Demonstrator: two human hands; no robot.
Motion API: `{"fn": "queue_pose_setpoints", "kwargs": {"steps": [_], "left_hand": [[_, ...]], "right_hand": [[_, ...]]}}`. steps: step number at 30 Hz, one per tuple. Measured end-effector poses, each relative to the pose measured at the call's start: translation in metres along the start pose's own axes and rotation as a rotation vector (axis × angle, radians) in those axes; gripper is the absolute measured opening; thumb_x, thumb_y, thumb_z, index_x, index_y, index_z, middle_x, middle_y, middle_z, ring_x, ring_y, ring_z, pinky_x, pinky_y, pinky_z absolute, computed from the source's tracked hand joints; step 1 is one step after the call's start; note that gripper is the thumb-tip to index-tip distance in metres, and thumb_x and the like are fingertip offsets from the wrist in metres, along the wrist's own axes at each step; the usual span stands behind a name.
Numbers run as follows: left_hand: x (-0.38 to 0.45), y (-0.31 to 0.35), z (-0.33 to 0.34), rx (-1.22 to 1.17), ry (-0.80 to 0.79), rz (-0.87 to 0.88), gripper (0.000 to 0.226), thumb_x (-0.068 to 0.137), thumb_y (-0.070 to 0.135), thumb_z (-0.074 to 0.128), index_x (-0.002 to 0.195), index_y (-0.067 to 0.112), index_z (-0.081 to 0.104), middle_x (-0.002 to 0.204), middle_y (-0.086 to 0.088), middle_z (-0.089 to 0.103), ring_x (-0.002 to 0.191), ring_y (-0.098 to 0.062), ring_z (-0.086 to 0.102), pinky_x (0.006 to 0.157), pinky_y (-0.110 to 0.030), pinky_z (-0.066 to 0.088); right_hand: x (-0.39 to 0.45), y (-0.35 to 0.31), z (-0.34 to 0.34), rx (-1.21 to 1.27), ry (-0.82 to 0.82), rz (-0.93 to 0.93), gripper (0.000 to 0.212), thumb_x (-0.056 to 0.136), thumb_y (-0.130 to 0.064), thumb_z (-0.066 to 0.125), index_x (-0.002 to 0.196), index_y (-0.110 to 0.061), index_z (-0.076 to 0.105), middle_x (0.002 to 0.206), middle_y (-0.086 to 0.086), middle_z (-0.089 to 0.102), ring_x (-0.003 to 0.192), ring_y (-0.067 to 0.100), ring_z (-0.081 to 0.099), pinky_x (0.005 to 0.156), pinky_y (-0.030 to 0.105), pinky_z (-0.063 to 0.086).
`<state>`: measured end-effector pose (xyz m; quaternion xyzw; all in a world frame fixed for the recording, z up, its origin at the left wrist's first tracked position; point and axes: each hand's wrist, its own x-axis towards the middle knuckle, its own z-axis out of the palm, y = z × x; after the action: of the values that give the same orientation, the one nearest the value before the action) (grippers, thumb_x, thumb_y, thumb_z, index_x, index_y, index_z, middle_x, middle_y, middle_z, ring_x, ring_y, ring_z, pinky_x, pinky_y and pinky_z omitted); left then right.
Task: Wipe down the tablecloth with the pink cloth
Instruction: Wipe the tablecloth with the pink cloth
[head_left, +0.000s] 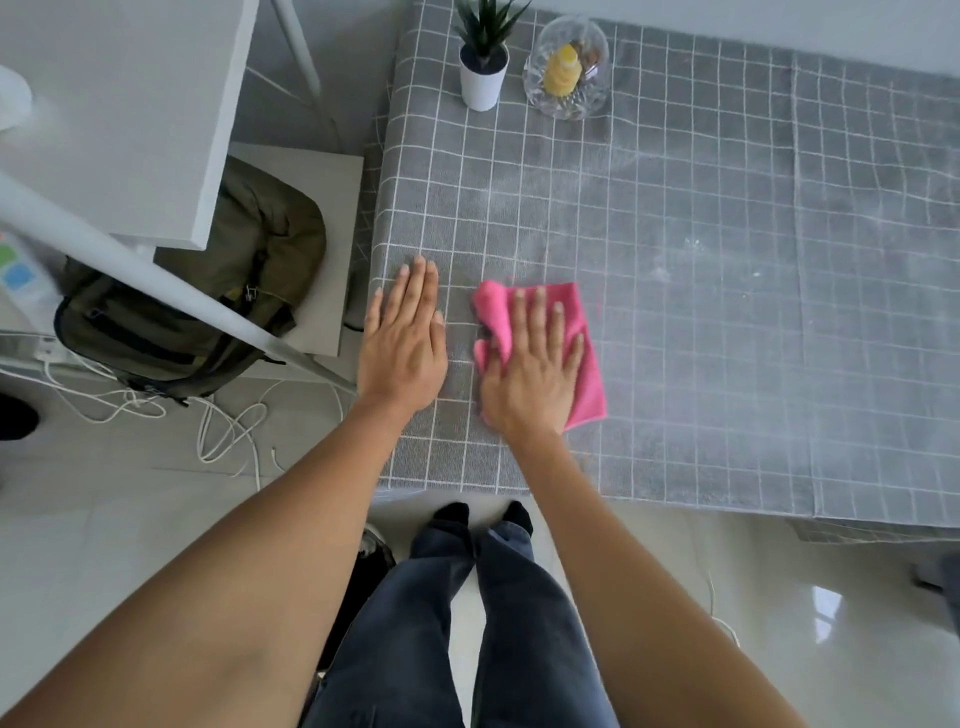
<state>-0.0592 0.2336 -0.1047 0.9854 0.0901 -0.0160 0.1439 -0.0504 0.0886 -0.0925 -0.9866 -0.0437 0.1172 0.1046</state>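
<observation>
- Nearest us, by the near left corner of the table, our right hand lies flat on the soft pink microfibre cloth, fingers straight and spread, pressing it down and not gripping it.
- The pink cloth looks light and limp; its left edge is bunched into a fold by our thumb, so we judge it will crumple if pushed from one side, and a flat palm over its middle is the best hold.
- Just beside it, nearer the left edge, our left hand rests open on the grey tablecloth with its white grid lines, fingers straight and together. We judge it pins the fabric, which is thin and may ruck or slide under the wiping.
- Pale dusty smears and white specks lie across the middle of the tablecloth, well apart from the cloth, so most of the wiping looks still to do.
- Toward the far left corner stand a small spiky green plant in a white pot and, just beside it, a cut-glass bowl holding something yellow. Both look tippable or fragile, and they stand in the way of strokes there.
</observation>
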Motion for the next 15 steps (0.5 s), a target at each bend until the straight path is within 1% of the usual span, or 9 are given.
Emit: {"fn": "queue_pose_setpoints", "kwargs": {"steps": [2, 4, 6, 10, 13, 15], "left_hand": [[-0.001, 0.0, 0.0, 0.003, 0.005, 0.013, 0.055, 0.101, 0.028, 0.015, 0.153, 0.015, 0.005, 0.16, 0.0, 0.002, 0.147, -0.012, 0.0, 0.12, -0.035, 0.0], [-0.001, -0.001, 0.0, 0.001, 0.006, 0.017, 0.053, 0.102, 0.026, 0.016, 0.153, 0.015, 0.005, 0.16, 0.0, 0.003, 0.147, -0.012, 0.0, 0.12, -0.035, -0.001], [-0.001, -0.001, 0.0, 0.0, 0.0, 0.015, 0.053, 0.102, 0.027, 0.016, 0.153, 0.015, 0.004, 0.16, 0.0, 0.002, 0.147, -0.012, -0.001, 0.12, -0.035, -0.002], [-0.001, -0.002, 0.0, 0.011, -0.009, 0.02, 0.054, 0.101, 0.029, 0.011, 0.152, 0.016, 0.002, 0.16, 0.0, -0.001, 0.147, -0.012, -0.002, 0.12, -0.036, -0.002], [-0.001, -0.003, 0.0, 0.011, -0.015, 0.018, 0.054, 0.101, 0.029, 0.01, 0.152, 0.016, 0.0, 0.16, 0.0, -0.002, 0.147, -0.012, -0.003, 0.12, -0.035, -0.003], [0.0, -0.004, 0.0, 0.012, -0.014, 0.021, 0.054, 0.1, 0.03, 0.009, 0.152, 0.016, 0.0, 0.16, 0.0, -0.002, 0.147, -0.013, -0.003, 0.12, -0.035, -0.004]], "right_hand": [[-0.004, -0.001, 0.0, 0.017, -0.001, -0.066, 0.07, 0.089, -0.058, 0.003, 0.152, -0.028, -0.006, 0.159, -0.007, -0.011, 0.145, 0.015, -0.014, 0.115, 0.041, -0.015], [-0.003, 0.012, -0.004, 0.04, -0.009, -0.113, 0.069, 0.087, -0.057, 0.002, 0.152, -0.031, -0.004, 0.157, -0.01, -0.012, 0.146, 0.012, -0.013, 0.116, 0.038, -0.015], [0.0, 0.027, -0.007, 0.043, 0.008, -0.129, 0.066, 0.09, -0.054, 0.005, 0.152, -0.033, -0.003, 0.158, -0.01, -0.009, 0.146, 0.012, -0.012, 0.117, 0.039, -0.012], [0.01, 0.067, -0.012, 0.006, 0.051, 0.019, 0.062, 0.097, -0.046, 0.019, 0.151, -0.033, -0.008, 0.159, -0.009, -0.01, 0.146, 0.016, -0.013, 0.118, 0.042, -0.009], [0.016, 0.098, -0.023, 0.01, 0.066, 0.129, 0.063, 0.094, -0.042, 0.02, 0.15, -0.034, -0.008, 0.16, -0.008, -0.009, 0.147, 0.014, -0.009, 0.119, 0.041, -0.008], [0.016, 0.104, -0.026, 0.047, 0.08, 0.161, 0.063, 0.093, -0.041, 0.019, 0.151, -0.034, -0.005, 0.16, -0.008, -0.006, 0.147, 0.014, -0.007, 0.119, 0.04, -0.008]]}}
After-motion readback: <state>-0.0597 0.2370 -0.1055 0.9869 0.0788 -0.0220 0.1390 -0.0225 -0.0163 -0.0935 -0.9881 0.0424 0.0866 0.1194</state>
